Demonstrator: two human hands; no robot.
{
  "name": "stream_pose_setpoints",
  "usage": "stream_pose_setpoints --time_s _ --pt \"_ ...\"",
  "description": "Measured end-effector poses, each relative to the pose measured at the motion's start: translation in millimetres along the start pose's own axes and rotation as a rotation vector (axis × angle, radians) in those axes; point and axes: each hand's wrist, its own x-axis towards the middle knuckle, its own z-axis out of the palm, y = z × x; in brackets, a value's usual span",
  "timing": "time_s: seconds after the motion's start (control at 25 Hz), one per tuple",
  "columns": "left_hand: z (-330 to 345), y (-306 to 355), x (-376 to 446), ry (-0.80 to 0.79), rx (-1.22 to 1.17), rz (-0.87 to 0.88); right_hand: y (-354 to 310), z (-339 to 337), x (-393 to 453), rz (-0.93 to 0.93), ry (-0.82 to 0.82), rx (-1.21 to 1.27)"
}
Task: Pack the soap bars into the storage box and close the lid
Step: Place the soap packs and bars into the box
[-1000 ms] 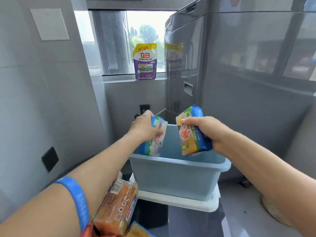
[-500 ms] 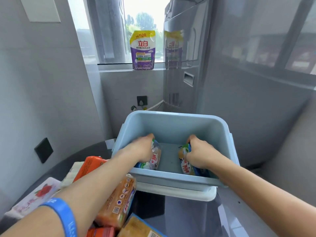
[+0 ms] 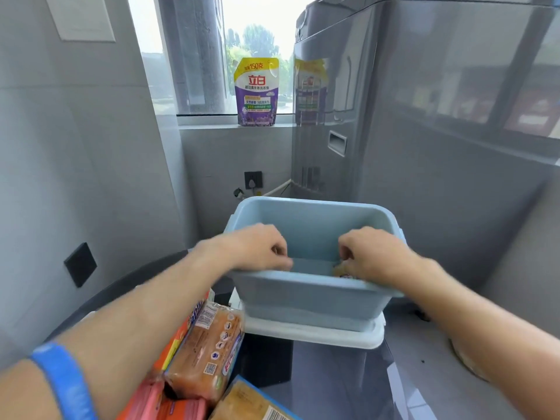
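The light blue storage box stands open on its white lid. Both my hands hover over its near rim. My left hand has loosely curled fingers and holds nothing. My right hand is also loosely curled, just above an orange soap bar that peeks over the rim inside the box. The other bar in the box is hidden by the wall. More wrapped soap bars lie at the lower left: a brown one, a pink one and a yellow one.
A purple detergent pouch stands on the windowsill. A grey washing machine fills the right side behind the box. A wall socket and a black switch are on the grey walls. The box sits on a dark glossy surface.
Both hands lowered a soap bar each into the box, let go, and have risen to the near rim with nothing in them.
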Motion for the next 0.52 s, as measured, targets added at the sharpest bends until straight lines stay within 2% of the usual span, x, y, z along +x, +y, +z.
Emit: stream_pose_setpoints --time_s 0.08,0.12,0.2,0.28,0.36,0.44,0.52 --pt "-18 -5 -8 -0.015 -0.212 0.062 12 -22 -4 -0.052 -0.062 0.288" --pt "-19 -7 -14 -0.014 -0.204 0.076 13 -27 -10 -0.084 -0.112 0.351" --pt "-5 -8 -24 -0.003 0.049 0.081 7 -25 -23 -0.136 -0.217 0.198" --pt "13 -5 -28 0.079 0.233 0.106 0 -13 -31 -0.154 -0.250 0.036" --pt "18 -4 -32 0.119 0.214 0.144 -3 -11 -42 -0.154 -0.253 0.039" --pt "18 -3 -42 0.077 0.143 0.180 -2 -9 -56 -0.183 -0.285 0.040" --pt "20 1 -53 0.000 0.083 0.191 -5 -9 -75 -0.181 -0.402 0.101"
